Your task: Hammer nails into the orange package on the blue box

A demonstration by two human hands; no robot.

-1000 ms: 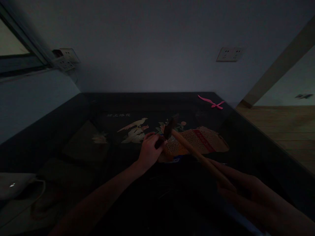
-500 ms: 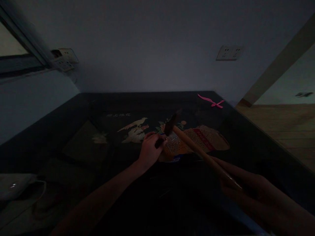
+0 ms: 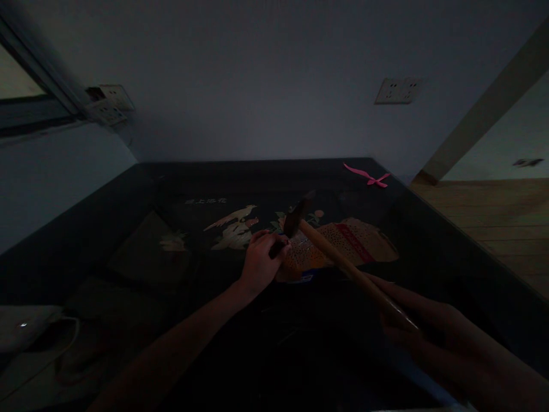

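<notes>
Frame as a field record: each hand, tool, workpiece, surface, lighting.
left hand: shut on short dark tool, kind unclear
right hand: holds hammer by handle end, head close to dark tool
workpiece: perforated tan sheet, red stripe, flat on black table
extras: pink ribbon at far right corner; wall socket
lighting: very dim

Hammer handle (image 3: 338,260) bars right side; open tabletop (image 3: 257,177) toward wall (image 3: 274,86).

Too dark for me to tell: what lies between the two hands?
Head view: the hammer handle runs from the right hand toward the left hand, above the dark table.
</notes>
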